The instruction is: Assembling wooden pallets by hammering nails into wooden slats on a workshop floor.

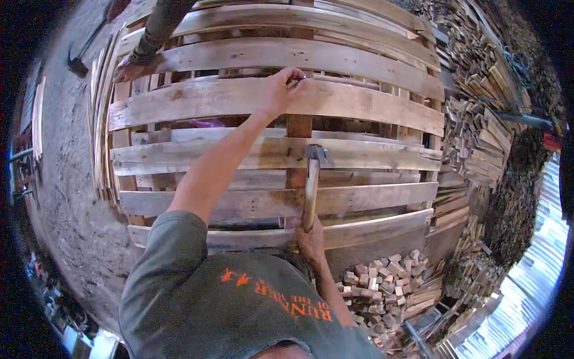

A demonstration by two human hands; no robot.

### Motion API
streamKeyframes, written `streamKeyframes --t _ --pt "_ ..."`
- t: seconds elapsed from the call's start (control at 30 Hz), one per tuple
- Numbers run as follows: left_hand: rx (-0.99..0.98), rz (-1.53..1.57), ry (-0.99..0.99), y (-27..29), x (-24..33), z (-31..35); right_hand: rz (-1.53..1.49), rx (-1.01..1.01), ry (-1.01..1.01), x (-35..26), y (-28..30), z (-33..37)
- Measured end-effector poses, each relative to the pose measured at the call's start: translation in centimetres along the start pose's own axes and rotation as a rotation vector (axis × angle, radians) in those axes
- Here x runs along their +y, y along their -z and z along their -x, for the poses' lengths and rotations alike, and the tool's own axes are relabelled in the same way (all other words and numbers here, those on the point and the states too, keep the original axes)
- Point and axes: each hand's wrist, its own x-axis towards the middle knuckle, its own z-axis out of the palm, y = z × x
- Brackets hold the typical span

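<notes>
Left hand [280, 90], at the end of an outstretched arm, is pinched shut on a small nail [297, 82], holding it against the upper edge of a pallet slat [359, 102] just above the reddish centre block [299, 125]; the nail is too small to tell which way it points. Right hand [311, 239], nearer the body, is clenched around the bottom of a hammer handle [310, 191]. That wooden handle runs almost straight up and away from the person, its long axis crossing the slats at right angles, and the metal hammer head [318, 154] sits at its far end, pointing sideways toward the right, over the third slat and directly below the left hand, well apart from it. Both hands work over a wooden pallet [179, 107] whose pale boards run from left to right. At the pallet's top left corner another person's hand [128, 70] rests on a board. Farther right and lower, a heap of small wood blocks [382, 281] lies on the ground, and stacks of cut timber [478, 119] fill the right side.
</notes>
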Motion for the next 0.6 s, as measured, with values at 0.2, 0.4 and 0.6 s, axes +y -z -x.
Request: streamKeyframes --t 0.2,0.4,0.6 --pt "0.009 -0.019 -0.065 -0.7 -1.5 -0.2 0.033 -0.014 0.061 -2.7 0.6 -3.3" --pt "-0.052 -0.127 -0.120 -0.4 -1.0 0.2 -0.007 0.001 0.045 -7.4 1.9 -6.9" --pt "-0.137 -0.217 -0.185 0.8 0.4 0.7 0.047 0.090 0.246 -13.4 3.9 -8.9"
